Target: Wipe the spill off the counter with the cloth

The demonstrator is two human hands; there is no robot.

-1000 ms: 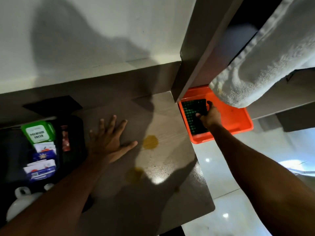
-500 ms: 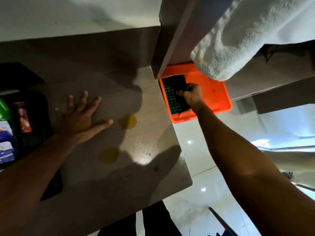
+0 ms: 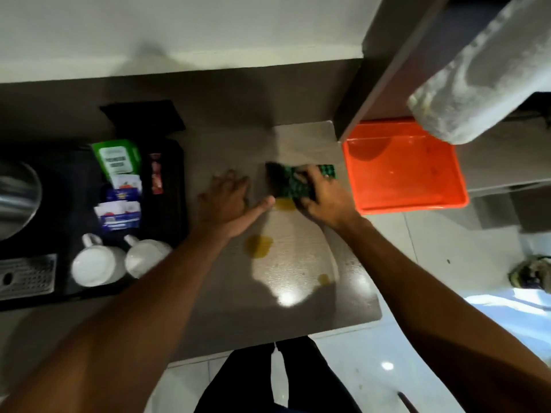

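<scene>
**Cloth down at the far puddle, wiping just starting**

At the far right end of the bench (image 3: 298, 311), beside the empty orange tray (image 3: 405, 180), the right hand (image 3: 325, 198) is pressing the green-and-black checked cloth (image 3: 293, 183) flat onto the surface. Its grip is closing on the cloth, fingers curled over the top and bunching it. The cloth's near edge is touching the farthest yellow puddle (image 3: 284, 204).

The left hand (image 3: 229, 198) is lying flat on the bench just left of the cloth, fingers spread, holding nothing; thumb tip reaching toward that same puddle. Likely bracing.

Two more patches of spill are sitting untouched: a larger puddle (image 3: 258, 246) nearer the person, and a small drop (image 3: 324, 279) close to the bench's right edge.

Judgement: first wiping stroke is only beginning. Next move is calling for a firm drag toward the body through all three patches, keeping liquid from running off the right edge. The mugs (image 3: 119, 260) and sachet tray (image 3: 167, 174) at left are standing well clear.
</scene>
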